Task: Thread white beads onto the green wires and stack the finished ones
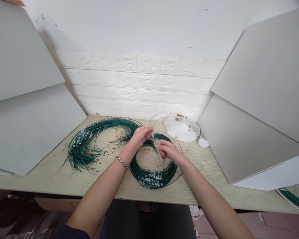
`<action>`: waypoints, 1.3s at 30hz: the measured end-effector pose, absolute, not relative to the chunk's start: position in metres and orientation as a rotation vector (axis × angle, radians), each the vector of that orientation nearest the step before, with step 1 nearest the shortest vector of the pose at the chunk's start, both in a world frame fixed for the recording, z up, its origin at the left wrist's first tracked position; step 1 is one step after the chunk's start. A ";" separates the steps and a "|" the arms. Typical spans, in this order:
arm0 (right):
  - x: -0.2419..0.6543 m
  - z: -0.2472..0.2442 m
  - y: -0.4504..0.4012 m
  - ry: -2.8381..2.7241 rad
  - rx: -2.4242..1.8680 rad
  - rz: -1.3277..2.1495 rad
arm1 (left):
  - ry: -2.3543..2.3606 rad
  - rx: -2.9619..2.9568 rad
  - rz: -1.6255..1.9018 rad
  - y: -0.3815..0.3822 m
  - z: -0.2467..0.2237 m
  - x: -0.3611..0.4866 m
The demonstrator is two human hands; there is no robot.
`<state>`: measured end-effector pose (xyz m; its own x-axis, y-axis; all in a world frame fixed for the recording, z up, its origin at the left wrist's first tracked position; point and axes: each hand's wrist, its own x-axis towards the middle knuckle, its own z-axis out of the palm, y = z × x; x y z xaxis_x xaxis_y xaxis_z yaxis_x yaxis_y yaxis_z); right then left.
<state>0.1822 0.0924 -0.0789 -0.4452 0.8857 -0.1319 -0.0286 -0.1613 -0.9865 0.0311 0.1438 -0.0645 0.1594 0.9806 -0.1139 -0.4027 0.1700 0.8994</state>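
Above the right-hand coil, my left hand (142,135) pinches a thin dark green wire near a small white piece (152,135) on it. Thin wire ends stick up past those fingertips. My right hand (167,150) is closed just to the right and lower, its fingers pressed together on the same thin wire, as far as I can see. Under both hands lies a round coil of green wires (173,171), with a cluster of white pieces (151,179) on its near side. To the left, a loose curved bundle of green wires (76,154) carries similar white pieces (82,135).
A clear plastic bag (181,129) with white contents sits against the white brick-patterned wall (149,79), beside a small white lump (203,142). Grey panels stand left (35,126) and right (259,139) on the wooden table (201,176). More green wire (294,199) lies far right.
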 end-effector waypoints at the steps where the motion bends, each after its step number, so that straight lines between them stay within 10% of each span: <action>1: 0.182 -0.079 0.092 -1.420 -1.014 1.706 | 0.832 0.821 1.177 0.144 -0.064 0.030; 39: 0.193 -0.068 0.092 -1.348 -0.966 1.920 | 0.690 0.838 1.120 0.147 -0.062 0.018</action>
